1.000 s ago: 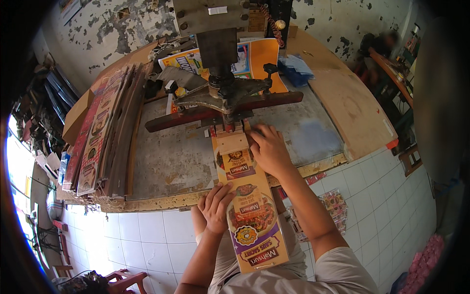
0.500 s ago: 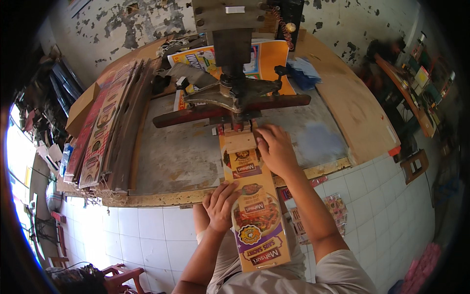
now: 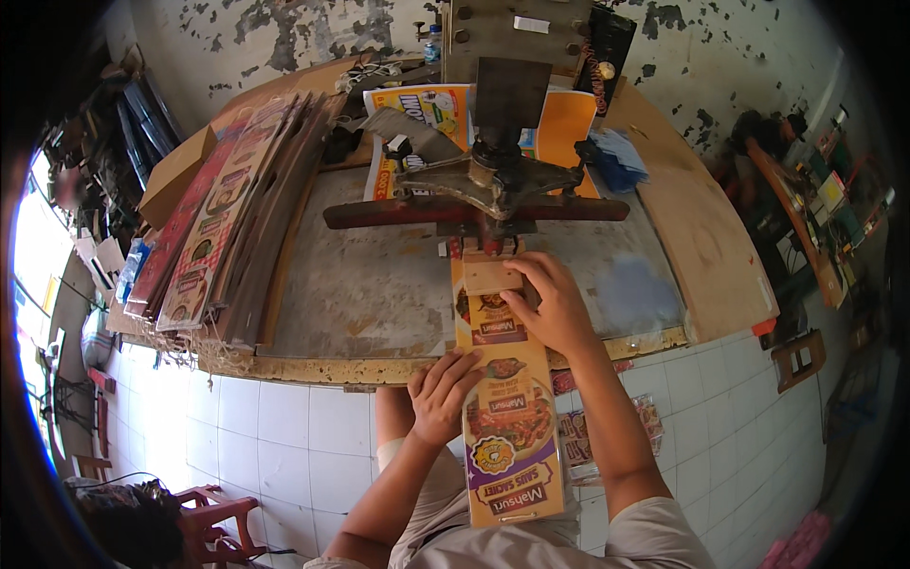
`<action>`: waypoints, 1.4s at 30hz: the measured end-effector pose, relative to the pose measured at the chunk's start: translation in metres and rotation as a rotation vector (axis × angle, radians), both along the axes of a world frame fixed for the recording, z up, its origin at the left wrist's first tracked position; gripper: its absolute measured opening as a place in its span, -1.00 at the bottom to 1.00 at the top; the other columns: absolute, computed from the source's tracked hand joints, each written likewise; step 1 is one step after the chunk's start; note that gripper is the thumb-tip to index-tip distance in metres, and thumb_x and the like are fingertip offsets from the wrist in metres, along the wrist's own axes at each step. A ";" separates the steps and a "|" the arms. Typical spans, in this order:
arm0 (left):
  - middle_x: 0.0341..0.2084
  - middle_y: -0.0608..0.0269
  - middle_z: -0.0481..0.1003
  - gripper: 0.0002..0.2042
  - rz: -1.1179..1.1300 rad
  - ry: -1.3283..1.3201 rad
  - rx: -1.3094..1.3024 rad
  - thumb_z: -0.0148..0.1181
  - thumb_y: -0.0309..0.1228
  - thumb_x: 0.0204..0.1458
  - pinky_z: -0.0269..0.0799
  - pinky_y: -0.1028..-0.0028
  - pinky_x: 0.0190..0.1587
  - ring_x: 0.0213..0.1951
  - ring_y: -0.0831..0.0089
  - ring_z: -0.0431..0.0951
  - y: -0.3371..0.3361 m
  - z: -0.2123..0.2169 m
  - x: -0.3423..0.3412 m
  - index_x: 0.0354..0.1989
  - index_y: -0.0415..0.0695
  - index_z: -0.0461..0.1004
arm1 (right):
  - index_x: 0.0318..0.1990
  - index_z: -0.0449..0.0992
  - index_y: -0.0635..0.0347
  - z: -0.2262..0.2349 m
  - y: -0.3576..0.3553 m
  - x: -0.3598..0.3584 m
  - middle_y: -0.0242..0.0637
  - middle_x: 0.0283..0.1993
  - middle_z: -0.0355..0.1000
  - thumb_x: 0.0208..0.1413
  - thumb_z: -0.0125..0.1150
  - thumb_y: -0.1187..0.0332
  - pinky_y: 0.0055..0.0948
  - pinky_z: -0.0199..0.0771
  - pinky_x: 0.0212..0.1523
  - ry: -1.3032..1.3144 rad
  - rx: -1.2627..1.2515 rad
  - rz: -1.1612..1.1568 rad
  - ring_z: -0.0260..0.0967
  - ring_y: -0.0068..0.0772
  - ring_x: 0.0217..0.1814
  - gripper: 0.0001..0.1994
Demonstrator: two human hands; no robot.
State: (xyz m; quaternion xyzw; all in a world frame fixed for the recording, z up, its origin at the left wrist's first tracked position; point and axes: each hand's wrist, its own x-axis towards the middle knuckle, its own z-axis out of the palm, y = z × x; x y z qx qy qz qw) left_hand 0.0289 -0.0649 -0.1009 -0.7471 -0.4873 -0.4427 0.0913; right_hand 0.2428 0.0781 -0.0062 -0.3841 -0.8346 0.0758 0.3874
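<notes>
A long printed cardboard strip [image 3: 512,408], orange with food pictures, lies partly on the worktable and reaches over its front edge toward my lap. My left hand [image 3: 442,400] grips the strip's left edge with bent fingers, its thumb hidden. On the strip's far end sits a small light wooden block [image 3: 491,275]. My right hand [image 3: 557,308] holds this block at its right side, index finger on top and thumb at the near corner. Just behind the block stands the head of a press [image 3: 493,185] with a dark red crossbar [image 3: 379,214].
Long printed strips and boards [image 3: 223,213] are stacked at the left of the table [image 3: 379,303]. Printed sheets [image 3: 569,123] and blue plastic [image 3: 618,161] lie behind the press. Printed packs [image 3: 607,436] are on the tiled floor. A red plastic stool [image 3: 223,526] stands lower left.
The view has turned slightly, so the table and press appear farther right. My right fingers now reach further onto the wooden block. My left hand keeps its place on the strip's edge.
</notes>
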 end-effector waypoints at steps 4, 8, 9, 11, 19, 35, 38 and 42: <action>0.30 0.39 0.65 -0.68 -0.007 -0.001 -0.011 0.19 -0.30 0.26 0.16 0.30 0.37 0.36 0.37 0.59 -0.001 0.004 0.001 0.17 0.07 0.63 | 0.21 0.61 0.14 -0.007 0.002 0.002 -0.17 0.25 0.53 0.27 0.52 0.29 0.00 0.53 0.28 0.013 -0.002 -0.001 0.50 0.08 0.28 -0.60; 0.31 0.36 0.64 -0.68 -0.013 0.011 -0.029 0.20 -0.31 0.26 0.19 0.29 0.36 0.39 0.33 0.57 -0.004 0.008 -0.003 0.17 0.04 0.62 | 0.20 0.61 0.15 -0.002 -0.001 -0.003 -0.18 0.27 0.53 0.25 0.54 0.31 -0.01 0.53 0.30 0.036 -0.024 0.011 0.50 0.07 0.30 -0.59; 0.30 0.35 0.65 -0.70 -0.018 0.014 -0.036 0.21 -0.30 0.27 0.20 0.28 0.36 0.39 0.31 0.57 -0.005 0.009 -0.003 0.15 0.03 0.63 | 0.20 0.61 0.15 -0.002 -0.001 -0.003 -0.19 0.27 0.53 0.25 0.54 0.31 -0.01 0.53 0.30 0.045 -0.029 0.015 0.50 0.06 0.30 -0.59; 0.33 0.34 0.63 -0.68 -0.028 0.032 -0.048 0.22 -0.31 0.27 0.20 0.26 0.37 0.40 0.29 0.56 -0.006 0.010 -0.005 0.17 0.02 0.62 | 0.20 0.61 0.15 -0.003 0.000 -0.001 -0.20 0.26 0.54 0.24 0.55 0.33 -0.02 0.54 0.29 0.050 -0.039 0.020 0.51 0.05 0.30 -0.59; 0.43 0.25 0.54 -0.48 -0.097 -0.015 -0.064 0.44 -0.33 0.10 0.25 0.13 0.46 0.46 0.23 0.50 -0.012 -0.001 -0.022 0.28 0.01 0.53 | 0.18 0.63 0.16 0.002 -0.031 0.010 -0.20 0.25 0.57 0.19 0.60 0.35 -0.10 0.67 0.16 0.068 -0.084 0.100 0.58 0.01 0.25 -0.57; 0.53 -0.04 0.31 -0.37 0.392 0.043 0.154 0.47 -0.11 0.12 -0.24 -0.35 0.64 0.59 -0.22 0.14 -0.007 -0.094 -0.049 0.33 -0.03 0.40 | 0.15 0.64 0.20 -0.030 -0.091 0.154 -0.13 0.21 0.60 0.22 0.56 0.46 -0.07 0.60 0.23 0.235 0.103 -0.545 0.60 -0.02 0.25 -0.64; 0.51 -0.04 0.33 -0.39 0.392 0.038 0.153 0.46 -0.14 0.12 -0.25 -0.37 0.64 0.57 -0.25 0.16 -0.007 -0.095 -0.049 0.31 -0.03 0.41 | 0.21 0.62 0.17 -0.040 -0.087 0.162 -0.13 0.31 0.55 0.31 0.51 0.38 -0.03 0.55 0.31 0.221 0.077 -0.586 0.51 0.00 0.37 -0.63; 0.51 -0.05 0.32 -0.39 0.374 0.071 0.110 0.47 -0.13 0.11 -0.26 -0.38 0.63 0.56 -0.29 0.15 -0.013 -0.099 -0.055 0.31 -0.02 0.41 | 0.25 0.60 0.18 -0.042 -0.092 0.131 -0.14 0.42 0.48 0.39 0.41 0.29 0.09 0.33 0.50 0.124 0.276 -0.698 0.28 0.07 0.58 -0.64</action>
